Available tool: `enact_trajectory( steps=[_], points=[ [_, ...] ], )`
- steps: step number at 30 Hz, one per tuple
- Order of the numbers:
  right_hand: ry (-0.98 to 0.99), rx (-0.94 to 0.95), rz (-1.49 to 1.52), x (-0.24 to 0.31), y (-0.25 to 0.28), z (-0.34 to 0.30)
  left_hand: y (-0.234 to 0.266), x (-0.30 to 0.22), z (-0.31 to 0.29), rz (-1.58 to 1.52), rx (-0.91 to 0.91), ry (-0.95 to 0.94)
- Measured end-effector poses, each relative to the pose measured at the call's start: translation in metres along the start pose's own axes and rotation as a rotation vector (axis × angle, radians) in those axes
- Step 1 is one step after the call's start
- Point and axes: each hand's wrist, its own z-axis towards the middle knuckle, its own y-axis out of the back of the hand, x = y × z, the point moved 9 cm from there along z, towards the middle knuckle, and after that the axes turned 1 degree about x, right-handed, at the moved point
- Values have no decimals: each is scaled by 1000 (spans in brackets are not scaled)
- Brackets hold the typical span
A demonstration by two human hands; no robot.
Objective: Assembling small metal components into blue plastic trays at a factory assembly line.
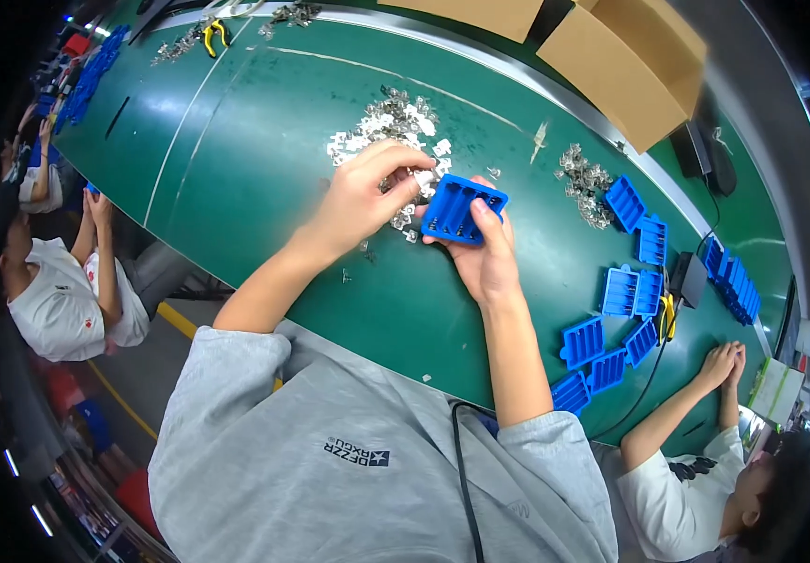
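My right hand [487, 258] grips a blue battery holder [462, 208], a slotted plastic case tilted over the table, with the thumb lying across its right part. Small metal bits show at the near ends of its slots. At its left edge, my left hand [364, 195] is closed in a pinch, and a small white piece [424, 178] shows at the fingertips; its exact shape is too small to tell. Behind and partly under my left hand spreads a loose pile of white and metal pieces [381, 124].
More blue battery holders [620, 291] lie to the right beside a heap of metal clips [584, 183], yellow-handled pliers [667, 317] and a black cable. A cardboard box [625, 70] stands at the far right. Other pliers [214, 38] lie far left. Co-workers sit at both sides.
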Motion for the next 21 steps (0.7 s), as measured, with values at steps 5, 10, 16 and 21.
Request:
enact_trajectory(
  steps=[5, 10, 16, 21],
  points=[
    [56, -125, -33, 0, 19, 1, -14, -6, -7, -52, 111, -71],
    [68, -84, -32, 10, 11, 0, -4, 12, -8, -169, 19, 75],
    [73, -150, -62, 9, 19, 0, 112, 55, 21, 237, -470, 64],
    [11, -108, -85, -3, 9, 1, 125, 66, 19, 530, -491, -60]
  ],
)
